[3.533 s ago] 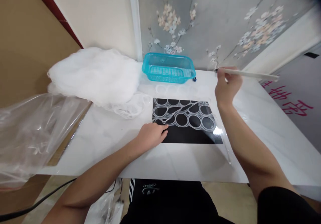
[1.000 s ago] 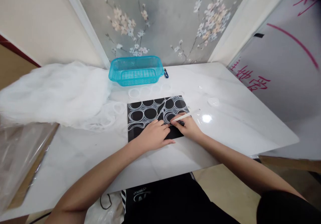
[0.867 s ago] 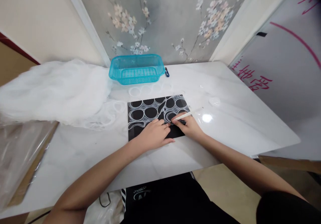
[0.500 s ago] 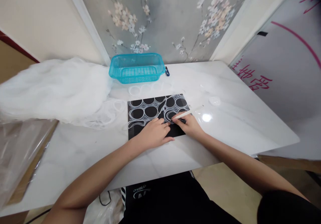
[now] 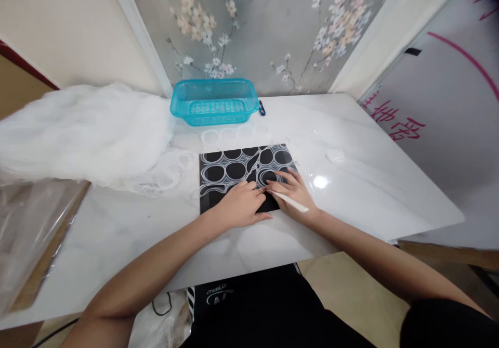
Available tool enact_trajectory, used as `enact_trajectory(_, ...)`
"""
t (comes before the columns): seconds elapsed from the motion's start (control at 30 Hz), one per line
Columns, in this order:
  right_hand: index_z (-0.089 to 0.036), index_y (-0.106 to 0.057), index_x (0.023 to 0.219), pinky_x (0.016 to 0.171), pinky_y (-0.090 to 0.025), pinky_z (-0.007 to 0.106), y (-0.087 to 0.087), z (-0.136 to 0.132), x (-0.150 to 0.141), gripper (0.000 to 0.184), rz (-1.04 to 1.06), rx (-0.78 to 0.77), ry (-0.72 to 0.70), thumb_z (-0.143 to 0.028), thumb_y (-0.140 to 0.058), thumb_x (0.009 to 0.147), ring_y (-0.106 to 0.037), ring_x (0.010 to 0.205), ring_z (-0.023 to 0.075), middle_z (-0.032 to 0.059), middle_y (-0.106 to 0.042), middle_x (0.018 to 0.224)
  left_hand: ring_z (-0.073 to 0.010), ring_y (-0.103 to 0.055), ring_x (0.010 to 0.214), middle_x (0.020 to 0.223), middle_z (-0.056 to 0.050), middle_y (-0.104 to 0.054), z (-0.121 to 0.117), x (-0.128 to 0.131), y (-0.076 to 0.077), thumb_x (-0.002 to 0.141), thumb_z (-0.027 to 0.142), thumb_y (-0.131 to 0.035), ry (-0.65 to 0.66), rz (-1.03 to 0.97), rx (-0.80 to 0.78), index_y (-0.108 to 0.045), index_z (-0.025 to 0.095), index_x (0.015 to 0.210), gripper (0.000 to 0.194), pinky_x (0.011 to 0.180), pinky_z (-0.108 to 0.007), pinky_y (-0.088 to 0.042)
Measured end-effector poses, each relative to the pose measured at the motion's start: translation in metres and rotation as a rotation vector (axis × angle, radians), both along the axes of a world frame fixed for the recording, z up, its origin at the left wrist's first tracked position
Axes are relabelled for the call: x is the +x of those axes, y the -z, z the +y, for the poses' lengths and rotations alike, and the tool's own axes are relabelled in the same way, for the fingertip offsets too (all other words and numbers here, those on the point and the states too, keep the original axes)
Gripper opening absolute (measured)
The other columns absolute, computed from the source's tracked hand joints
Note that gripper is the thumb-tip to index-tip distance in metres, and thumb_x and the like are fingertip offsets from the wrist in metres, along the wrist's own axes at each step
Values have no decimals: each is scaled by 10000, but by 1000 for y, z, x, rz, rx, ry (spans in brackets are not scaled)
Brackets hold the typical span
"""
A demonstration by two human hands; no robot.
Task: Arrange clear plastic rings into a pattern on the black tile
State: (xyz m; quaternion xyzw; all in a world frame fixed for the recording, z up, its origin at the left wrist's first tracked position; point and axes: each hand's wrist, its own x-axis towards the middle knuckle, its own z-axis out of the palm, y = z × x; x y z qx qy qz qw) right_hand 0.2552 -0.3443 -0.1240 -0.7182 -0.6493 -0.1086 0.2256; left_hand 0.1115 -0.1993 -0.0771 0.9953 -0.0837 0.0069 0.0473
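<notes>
A black mat (image 5: 218, 202) lies on the white table (image 5: 117, 244), covered by sheer white fabric with round holes cut in it (image 5: 234, 168). My left hand (image 5: 239, 207) rests flat on the mat's near edge, fingers together, pressing the fabric down. My right hand (image 5: 292, 192) sits beside it on the mat's right corner, holding a thin white pen-like tool (image 5: 290, 201). The tool points back toward my wrist, its tip near my left fingertips.
A turquoise plastic basket (image 5: 214, 101) stands at the back, with a small blue object (image 5: 262, 110) beside it. A heap of white gauze (image 5: 86, 129) covers the left side. Cut fabric rings (image 5: 210, 137) and one disc (image 5: 335, 155) lie loose. Clear plastic sheeting (image 5: 31, 223) hangs at far left.
My right hand came down from the air to the mat. Over the last half second the tool has swung from pointing away right to lying back along my hand.
</notes>
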Motion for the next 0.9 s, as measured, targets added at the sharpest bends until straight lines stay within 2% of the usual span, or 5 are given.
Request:
enact_trajectory(0.2, -242, -640, 882, 1074, -218, 490, -15, 12, 6, 131, -207, -21, -43, -191, -520, 888, -544, 1072, 234, -14, -727, 915, -237, -528, 884, 1010, -101, -664, 1, 1, -2, 825, 671, -432, -18, 50, -55, -664, 124, 896, 598, 748, -362, -370)
enact_trajectory(0.3, -224, -661, 898, 1029, -256, 519, -31, 35, 52, 190, -130, 39, 155, -143, -495, 854, -555, 1033, 255, 25, -714, 884, -241, -530, 928, 1180, -92, -629, 1, 1, -5, 789, 681, -479, -20, 46, -73, -665, 132, 895, 589, 763, -363, -375)
enact_trajectory(0.4, -158, -674, 860, 902, -409, 426, -55, 49, 110, 221, 121, 298, 524, -198, -457, 877, -592, 935, 251, 94, -700, 938, -246, -531, 975, 1258, -81, -595, 0, 0, -6, 762, 676, -525, -28, 55, -81, -670, 134, 898, 577, 789, -362, -378)
enact_trajectory(0.5, -136, -679, 831, 835, -448, 368, -70, 41, 134, 250, 249, 467, 612, -246, -463, 892, -620, 868, 232, 121, -698, 944, -235, -540, 964, 1275, -84, -584, 1, -1, -7, 772, 654, -536, -26, 65, -84, -675, 136, 871, 545, 779, -355, -382)
enact_trajectory(0.9, -209, -681, 851, 840, -489, 343, -17, -26, 41, 183, 560, 31, 159, -309, -532, 881, -629, 932, 216, 47, -707, 912, -210, -512, 991, 1312, -40, -562, -17, 18, 4, 892, 564, -427, 107, -110, 57, -659, 152, 937, 476, 795, -342, -348)
